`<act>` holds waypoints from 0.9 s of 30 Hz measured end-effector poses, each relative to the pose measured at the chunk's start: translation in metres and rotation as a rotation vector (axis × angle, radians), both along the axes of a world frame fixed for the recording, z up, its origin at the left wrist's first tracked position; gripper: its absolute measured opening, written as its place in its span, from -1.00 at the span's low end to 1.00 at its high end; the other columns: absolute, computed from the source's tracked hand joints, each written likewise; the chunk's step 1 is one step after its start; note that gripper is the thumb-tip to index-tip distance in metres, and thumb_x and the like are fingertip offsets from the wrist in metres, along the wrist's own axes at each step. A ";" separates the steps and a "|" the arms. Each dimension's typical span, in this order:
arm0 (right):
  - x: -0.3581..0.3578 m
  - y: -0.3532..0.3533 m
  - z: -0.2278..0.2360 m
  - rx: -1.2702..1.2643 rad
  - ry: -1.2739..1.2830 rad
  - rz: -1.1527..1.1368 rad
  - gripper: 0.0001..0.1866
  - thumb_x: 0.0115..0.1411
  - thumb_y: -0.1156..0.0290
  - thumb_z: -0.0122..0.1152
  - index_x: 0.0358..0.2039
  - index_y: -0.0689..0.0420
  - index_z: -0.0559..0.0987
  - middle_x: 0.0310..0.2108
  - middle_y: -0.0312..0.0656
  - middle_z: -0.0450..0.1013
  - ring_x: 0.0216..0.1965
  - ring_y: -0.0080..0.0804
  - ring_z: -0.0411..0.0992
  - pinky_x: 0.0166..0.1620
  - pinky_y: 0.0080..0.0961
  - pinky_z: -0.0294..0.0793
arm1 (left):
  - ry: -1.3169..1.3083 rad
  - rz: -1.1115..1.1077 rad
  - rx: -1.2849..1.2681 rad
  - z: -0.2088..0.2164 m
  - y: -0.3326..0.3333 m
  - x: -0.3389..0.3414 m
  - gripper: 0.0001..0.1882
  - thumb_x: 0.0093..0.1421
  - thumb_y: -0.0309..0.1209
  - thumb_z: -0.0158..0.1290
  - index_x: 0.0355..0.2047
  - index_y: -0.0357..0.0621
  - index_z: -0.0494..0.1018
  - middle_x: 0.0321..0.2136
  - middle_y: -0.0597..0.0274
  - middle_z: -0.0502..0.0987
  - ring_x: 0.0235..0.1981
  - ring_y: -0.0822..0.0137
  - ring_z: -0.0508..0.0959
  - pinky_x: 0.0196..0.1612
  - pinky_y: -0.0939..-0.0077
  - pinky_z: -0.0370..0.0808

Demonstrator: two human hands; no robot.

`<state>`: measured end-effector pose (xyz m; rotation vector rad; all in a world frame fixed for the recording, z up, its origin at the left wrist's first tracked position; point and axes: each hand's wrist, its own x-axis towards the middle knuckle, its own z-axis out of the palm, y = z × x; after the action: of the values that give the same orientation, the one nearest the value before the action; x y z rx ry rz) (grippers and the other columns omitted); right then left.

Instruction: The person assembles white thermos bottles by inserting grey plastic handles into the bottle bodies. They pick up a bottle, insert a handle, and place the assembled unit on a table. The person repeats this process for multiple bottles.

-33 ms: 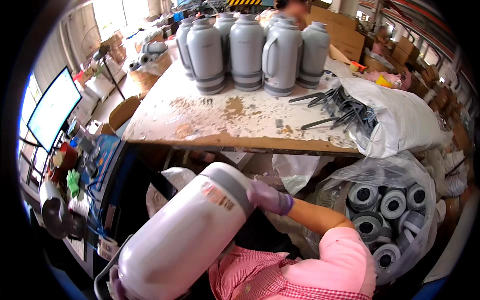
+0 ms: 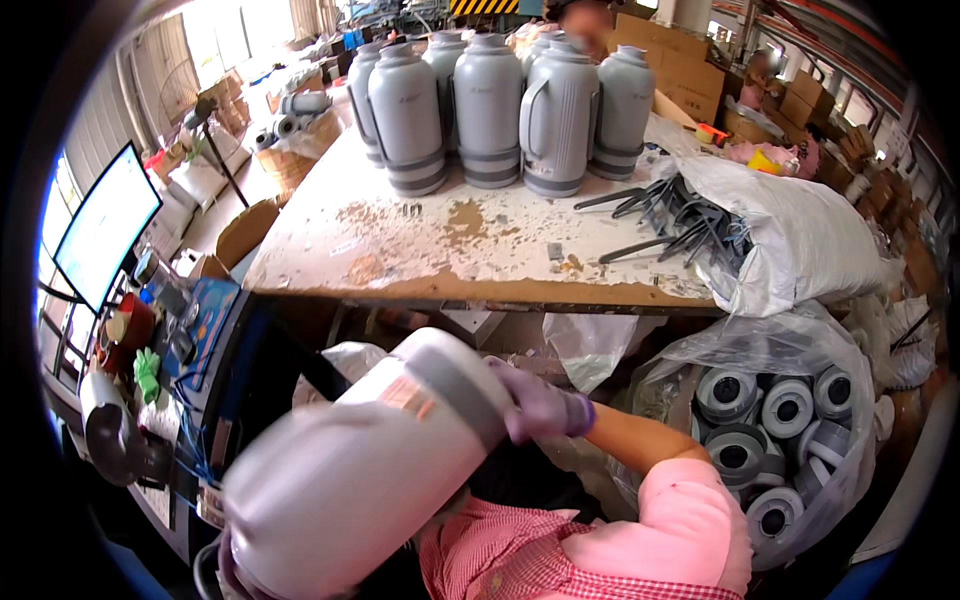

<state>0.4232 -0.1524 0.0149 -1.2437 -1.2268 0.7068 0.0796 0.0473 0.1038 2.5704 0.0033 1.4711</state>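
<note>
A large grey vacuum flask (image 2: 350,485) lies tilted across my front, its darker-banded base up and to the right. My right hand (image 2: 545,402), in a purple glove, is closed on the base end. At the lower left, a sliver of my gloved left hand (image 2: 230,575) shows at the flask's other end; most of its fingers are hidden behind the body. A printed sticker (image 2: 408,398) is on the side near the base. Part of a dark handle loop (image 2: 205,570) sticks out at the lower left. The flask's body is blurred by motion.
Several upright grey flasks (image 2: 488,110) stand at the back of the worn table (image 2: 400,255). Dark handles (image 2: 690,215) spill from a white sack (image 2: 800,230). A clear bag (image 2: 650,400) of round grey parts sits at right, a monitor (image 2: 110,225) at left. A person (image 2: 585,25) is behind the flasks.
The flask has turned somewhat about its length, and its sticker has shifted up and to the left. My right hand has moved slightly to the right and down with the base.
</note>
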 end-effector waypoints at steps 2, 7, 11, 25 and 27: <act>-0.016 -0.011 0.059 0.308 -0.593 -0.023 0.03 -0.06 -0.32 0.39 0.23 0.21 0.39 0.33 0.02 0.15 0.31 -0.05 0.18 0.29 -0.12 0.16 | -0.024 -0.005 0.009 0.001 -0.001 -0.002 -0.52 0.29 -0.04 -0.09 -0.03 -0.21 0.36 -0.08 -0.02 0.42 -0.07 0.11 0.46 0.00 0.17 0.39; -0.031 0.007 0.057 0.522 -0.406 -0.150 0.04 -0.05 -0.34 0.35 0.23 0.23 0.38 0.22 0.09 0.27 0.23 0.04 0.27 0.26 -0.06 0.20 | -0.108 -0.063 0.081 0.017 -0.002 0.008 -0.54 0.27 -0.02 -0.08 -0.11 -0.19 0.38 -0.17 0.02 0.44 -0.12 0.12 0.47 -0.08 0.16 0.41; -0.025 0.053 -0.011 0.125 0.375 -0.297 -0.16 0.19 -0.31 0.11 0.14 0.24 0.46 -0.02 0.01 0.51 -0.06 -0.28 0.52 0.00 -0.39 0.51 | -0.216 -0.110 0.175 0.019 0.008 -0.003 -0.56 0.26 -0.01 -0.07 -0.18 -0.17 0.40 -0.24 0.04 0.45 -0.16 0.13 0.47 -0.14 0.15 0.42; -0.105 0.046 -0.019 0.083 0.045 0.526 -0.44 0.19 0.11 0.29 0.02 0.27 0.40 0.38 0.13 0.06 0.38 -0.09 0.07 0.34 -0.30 0.08 | 0.025 -0.294 -0.419 -0.008 0.056 -0.031 -0.30 0.30 0.21 -0.19 -0.09 -0.30 0.40 -0.02 -0.10 0.43 -0.14 0.22 0.47 -0.01 0.30 0.40; -0.136 0.041 -0.029 0.029 0.118 0.306 -0.67 0.15 0.27 0.33 -0.25 0.29 0.54 0.33 0.05 0.20 0.20 -0.30 0.31 0.21 -0.42 0.28 | 0.111 -0.384 -0.986 -0.004 0.063 -0.033 -0.07 0.20 0.48 -0.32 -0.18 -0.30 0.41 -0.16 0.00 0.46 -0.22 0.28 0.45 -0.09 0.39 0.38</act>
<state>0.2874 -0.1109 -0.0137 -0.9853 -1.3381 0.9678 0.0461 0.1104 0.0995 1.7084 0.1869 0.8521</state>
